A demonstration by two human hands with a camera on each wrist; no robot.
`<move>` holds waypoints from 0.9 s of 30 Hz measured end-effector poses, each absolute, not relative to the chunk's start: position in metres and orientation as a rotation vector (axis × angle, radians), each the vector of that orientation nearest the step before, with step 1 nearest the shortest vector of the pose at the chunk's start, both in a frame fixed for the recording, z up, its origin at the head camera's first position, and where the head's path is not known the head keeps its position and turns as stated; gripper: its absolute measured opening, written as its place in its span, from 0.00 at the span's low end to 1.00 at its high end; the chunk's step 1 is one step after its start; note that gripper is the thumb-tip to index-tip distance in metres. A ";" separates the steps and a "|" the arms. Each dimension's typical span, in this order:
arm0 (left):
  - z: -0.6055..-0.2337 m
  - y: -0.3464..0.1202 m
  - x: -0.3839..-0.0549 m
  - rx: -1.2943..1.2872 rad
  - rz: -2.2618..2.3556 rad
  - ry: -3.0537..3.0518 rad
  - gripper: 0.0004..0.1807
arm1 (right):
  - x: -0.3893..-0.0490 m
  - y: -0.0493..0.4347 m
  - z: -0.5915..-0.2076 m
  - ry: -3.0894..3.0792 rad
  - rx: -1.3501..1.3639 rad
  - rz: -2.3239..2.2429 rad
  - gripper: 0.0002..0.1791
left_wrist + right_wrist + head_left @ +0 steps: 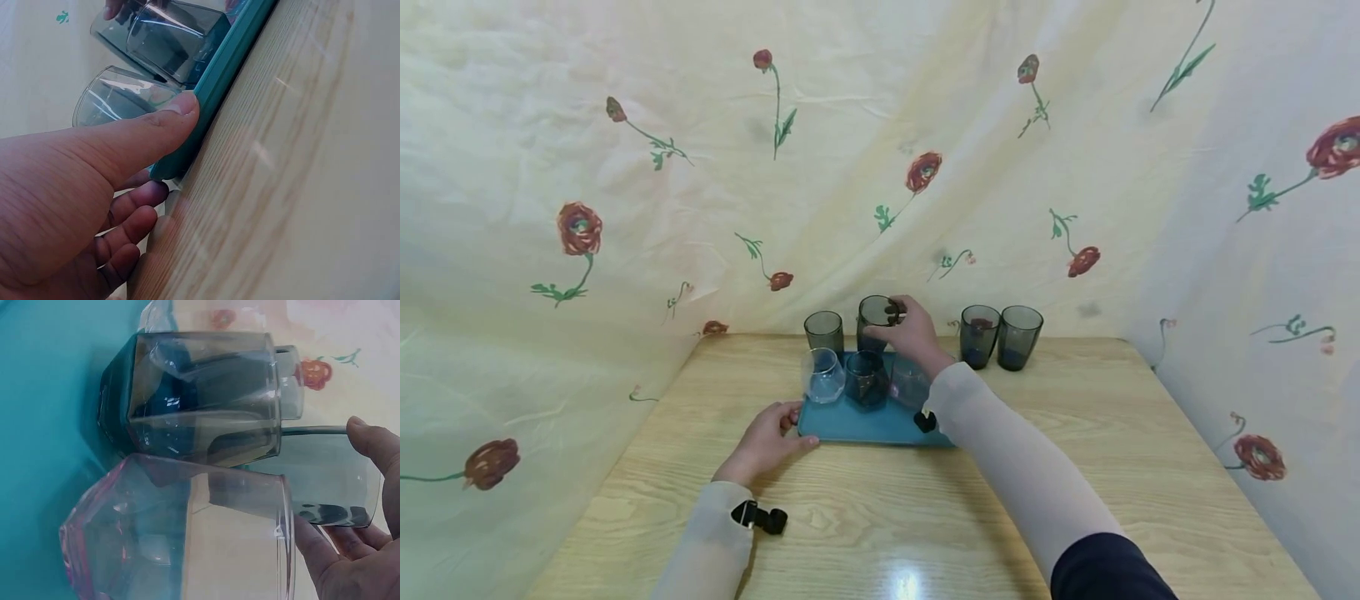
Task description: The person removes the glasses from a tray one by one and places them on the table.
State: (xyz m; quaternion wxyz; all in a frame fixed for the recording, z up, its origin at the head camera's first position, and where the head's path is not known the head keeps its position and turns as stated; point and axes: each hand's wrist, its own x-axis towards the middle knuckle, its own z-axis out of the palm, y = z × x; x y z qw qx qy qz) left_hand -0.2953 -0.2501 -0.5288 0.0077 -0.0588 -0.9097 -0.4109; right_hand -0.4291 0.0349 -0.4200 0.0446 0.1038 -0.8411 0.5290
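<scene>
At the back of the blue tray (865, 428), my right hand (919, 335) grips a smoky grey tumbler (874, 323) near its rim, thumb on one side and fingers on the other. The tumbler stands upright and appears partly behind other glasses in the right wrist view. My left hand (765, 443) holds the tray's near left corner, its thumb (182, 106) on the rim and fingers curled at the side. Along the tray stand a clear rounded glass (823, 383), a dark faceted glass (867, 383) and a pink-tinted clear glass (150, 531), the last partly covered by my right arm.
Another smoky tumbler (824, 330) stands at the back left, behind the clear glass. Two more, a left tumbler (978, 337) and a right tumbler (1020, 337), stand close together right of the tray. A flowered cloth (850, 167) hangs behind the wooden table (850, 517).
</scene>
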 end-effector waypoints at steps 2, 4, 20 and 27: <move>-0.529 -0.250 -0.295 -0.183 -1.283 -2.845 0.43 | -0.426 0.038 -0.420 -2.532 0.307 1.659 0.46; -0.529 -0.250 -0.295 -0.179 -1.283 -2.846 0.43 | -0.423 0.042 -0.420 -2.492 0.293 1.701 0.46; -0.522 -0.247 -0.291 -0.194 -1.287 -2.849 0.42 | -0.396 0.079 -0.412 -2.216 0.269 1.882 0.45; -0.523 -0.247 -0.290 -0.181 -1.271 -2.850 0.42 | -0.383 0.101 -0.412 -2.172 0.248 1.799 0.46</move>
